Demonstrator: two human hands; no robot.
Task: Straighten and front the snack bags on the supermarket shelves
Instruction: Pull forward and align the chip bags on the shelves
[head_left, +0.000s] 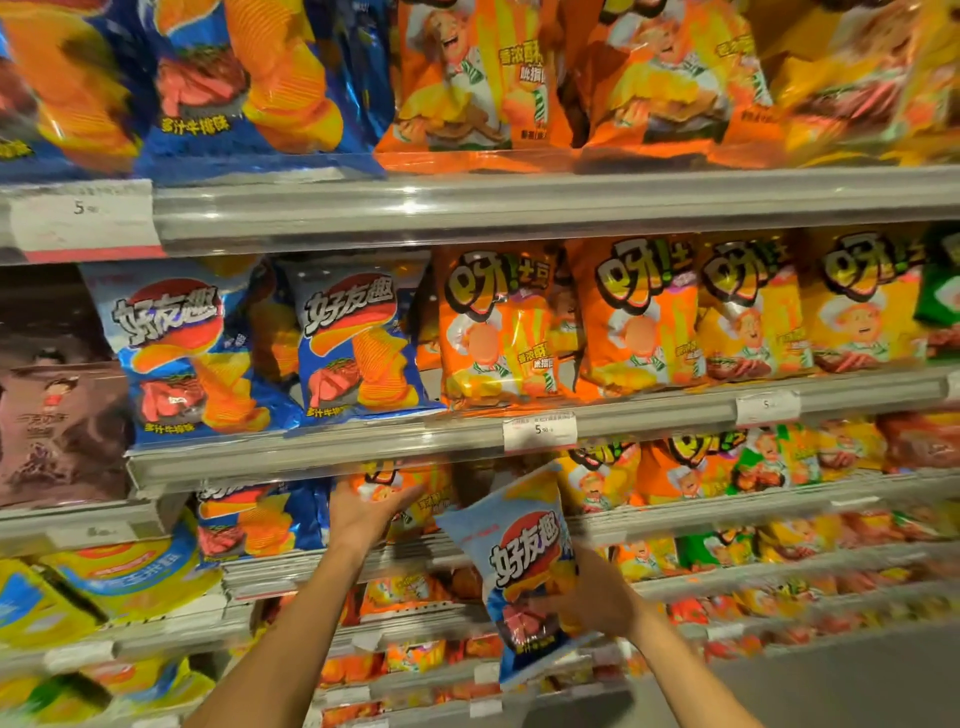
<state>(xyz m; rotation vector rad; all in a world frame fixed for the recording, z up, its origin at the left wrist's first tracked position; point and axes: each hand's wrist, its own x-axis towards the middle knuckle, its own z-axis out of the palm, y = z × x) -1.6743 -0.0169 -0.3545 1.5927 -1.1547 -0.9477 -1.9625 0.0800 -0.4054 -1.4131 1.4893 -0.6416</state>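
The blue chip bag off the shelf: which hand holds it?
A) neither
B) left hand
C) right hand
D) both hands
C: the right hand grips the blue chip bag near its lower edge, while the left hand reaches open toward the shelf, apart from it.

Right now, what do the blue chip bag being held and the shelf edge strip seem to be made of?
Blue chip bag, held by the right hand: thin glossy plastic film, likely foil-lined; it crinkles and glints.
Shelf edge strip: looks like clear glossy plastic over grey metal, judging by streaky highlights.

Grey shelf (519, 208) carries blue bags (249, 78) and orange bags (467, 78); below it, more shelves hold similar bags.
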